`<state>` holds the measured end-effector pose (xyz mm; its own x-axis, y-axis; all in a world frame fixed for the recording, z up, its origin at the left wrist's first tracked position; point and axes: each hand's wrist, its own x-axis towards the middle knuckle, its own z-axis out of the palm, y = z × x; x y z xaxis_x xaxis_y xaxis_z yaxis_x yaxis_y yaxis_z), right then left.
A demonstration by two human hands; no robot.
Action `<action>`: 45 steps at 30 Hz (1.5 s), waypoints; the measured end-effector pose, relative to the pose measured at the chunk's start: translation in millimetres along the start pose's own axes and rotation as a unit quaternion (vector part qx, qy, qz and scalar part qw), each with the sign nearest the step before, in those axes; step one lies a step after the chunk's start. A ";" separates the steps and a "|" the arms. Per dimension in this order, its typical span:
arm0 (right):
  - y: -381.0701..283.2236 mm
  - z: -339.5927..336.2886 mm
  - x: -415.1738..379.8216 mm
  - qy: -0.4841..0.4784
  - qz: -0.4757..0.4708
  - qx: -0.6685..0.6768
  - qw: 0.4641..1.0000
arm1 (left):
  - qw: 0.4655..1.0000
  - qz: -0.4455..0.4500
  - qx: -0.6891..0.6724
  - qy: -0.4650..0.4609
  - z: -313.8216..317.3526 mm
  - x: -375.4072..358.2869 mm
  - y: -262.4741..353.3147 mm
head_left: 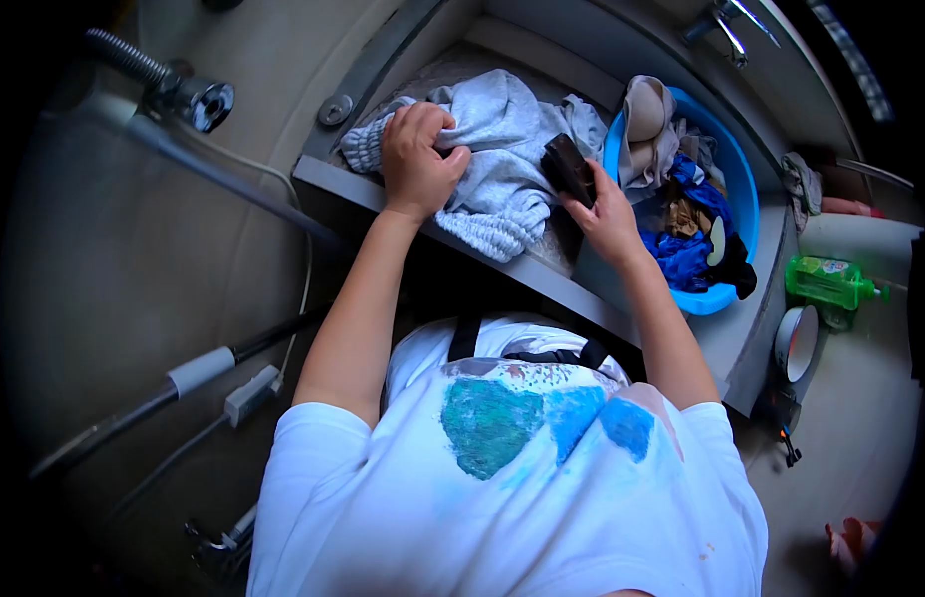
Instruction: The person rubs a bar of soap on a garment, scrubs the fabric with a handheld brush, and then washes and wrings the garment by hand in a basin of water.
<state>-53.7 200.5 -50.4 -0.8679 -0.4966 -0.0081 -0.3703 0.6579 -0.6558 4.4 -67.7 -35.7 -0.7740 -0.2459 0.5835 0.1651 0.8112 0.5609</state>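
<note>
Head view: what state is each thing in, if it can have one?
Grey garment: crumpled; wetness unclear
Left hand: curled on the garment
Right hand: closed around a dark object
Blue basin: holding crumpled clothes
Tap: no flowing water visible
Green bottle: top fitted

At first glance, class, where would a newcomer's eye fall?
Likely the blue basin of clothes, at the right of the sink. Next, the grey garment left of it, under the left hand, near a dark object in the right hand. The white shirt, painted green and blue, fills the bottom.
</note>
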 end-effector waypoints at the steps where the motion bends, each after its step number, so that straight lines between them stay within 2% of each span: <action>1: 1.3 -0.8 -1.4 -0.006 -0.005 0.006 1.000 | 1.000 0.000 0.006 0.006 0.5 -0.8 0.6; 7: 8.0 -2.9 -5.9 -0.023 -0.026 0.004 0.999 | 0.998 0.012 0.041 0.056 11.0 -4.1 -6.4; 11: 12.2 -4.0 -5.9 -0.024 -0.055 -0.006 0.998 | 0.996 0.003 0.081 0.046 10.8 -7.9 -10.2; 20: 10.3 1.7 -15.7 0.040 -0.108 -0.016 0.993 | 0.985 0.020 0.157 0.071 18.4 -8.6 -18.1; 24: 14.6 4.1 -21.6 0.054 -0.113 -0.002 0.992 | 0.989 0.019 0.140 0.036 11.5 -7.0 -14.8; 35: 8.8 0.7 -30.1 0.053 -0.064 -0.009 0.997 | 0.995 0.025 0.086 0.045 7.6 -9.4 -2.9; 38: 4.7 -3.6 -27.9 0.020 0.015 0.030 0.999 | 0.997 0.045 0.059 0.031 3.1 -7.7 3.0; 45: -7.5 0.6 -26.1 0.051 0.009 0.054 0.997 | 0.998 0.034 0.046 -0.018 -2.7 -8.8 6.4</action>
<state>-28.1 208.2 -45.7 -0.9054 -0.4213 0.0528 -0.3216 0.5991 -0.7333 13.8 -61.7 -35.7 -0.7843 -0.1713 0.5962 0.1625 0.8709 0.4639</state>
